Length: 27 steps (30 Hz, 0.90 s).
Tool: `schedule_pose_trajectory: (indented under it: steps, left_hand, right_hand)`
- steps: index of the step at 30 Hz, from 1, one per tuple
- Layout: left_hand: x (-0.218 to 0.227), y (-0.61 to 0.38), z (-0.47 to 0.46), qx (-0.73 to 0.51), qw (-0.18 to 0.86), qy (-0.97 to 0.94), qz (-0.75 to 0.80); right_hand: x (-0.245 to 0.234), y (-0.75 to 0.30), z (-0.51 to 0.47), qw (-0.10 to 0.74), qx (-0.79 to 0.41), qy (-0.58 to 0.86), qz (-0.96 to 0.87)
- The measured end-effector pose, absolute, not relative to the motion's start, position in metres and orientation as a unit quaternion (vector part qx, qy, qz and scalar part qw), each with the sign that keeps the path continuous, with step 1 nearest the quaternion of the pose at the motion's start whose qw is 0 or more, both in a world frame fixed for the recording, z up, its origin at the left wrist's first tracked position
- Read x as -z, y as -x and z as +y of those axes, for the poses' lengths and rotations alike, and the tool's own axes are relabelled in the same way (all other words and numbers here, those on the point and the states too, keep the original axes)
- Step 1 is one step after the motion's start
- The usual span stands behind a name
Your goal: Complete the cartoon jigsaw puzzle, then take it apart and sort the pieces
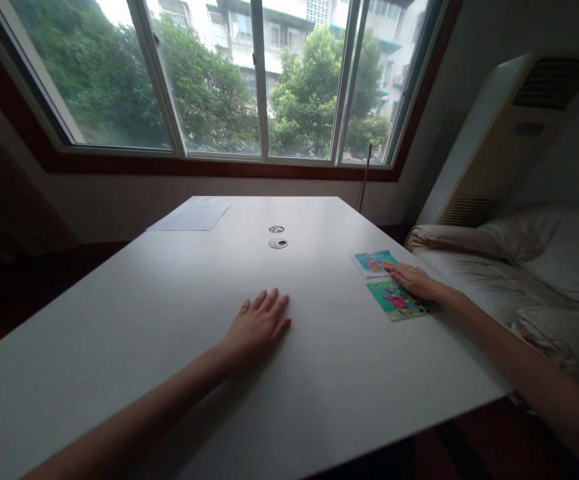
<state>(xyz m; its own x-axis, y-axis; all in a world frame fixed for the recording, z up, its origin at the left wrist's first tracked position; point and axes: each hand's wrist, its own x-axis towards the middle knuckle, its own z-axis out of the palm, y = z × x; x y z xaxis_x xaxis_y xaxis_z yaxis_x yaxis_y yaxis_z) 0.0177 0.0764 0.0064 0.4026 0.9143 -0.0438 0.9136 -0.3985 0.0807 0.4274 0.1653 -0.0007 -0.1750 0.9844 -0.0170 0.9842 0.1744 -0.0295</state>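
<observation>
**Two cartoon cards lie flat, apparently laid out, neither lifted**

At the white table's three o'clock, the right hand rests over them, fingers extended. Near six, the left hand lies flat, fingers spread.

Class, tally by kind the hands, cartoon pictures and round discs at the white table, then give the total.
Left hand and right hand: 2
Farther cartoon picture and nearer cartoon picture: 2
Farther round disc and nearer round disc: 2
Total: 6
</observation>
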Motion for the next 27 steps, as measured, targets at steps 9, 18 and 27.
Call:
schedule_pose_trajectory:
  steps: [9,18,27]
  left_hand:
    - [-0.029,-0.039,0.084,-0.005,0.062,-0.74,0.67]
    - [-0.003,-0.027,0.087,-0.035,0.027,-0.711,0.702]
    - [0.004,-0.026,0.087,-0.042,0.024,-0.72,0.693]
  right_hand:
    - [-0.022,-0.264,0.135,-0.015,-0.051,0.607,-0.793]
    - [0.001,-0.193,0.108,0.017,-0.09,0.65,-0.755]
    - [0.006,-0.199,0.102,0.024,-0.067,0.638,-0.767]
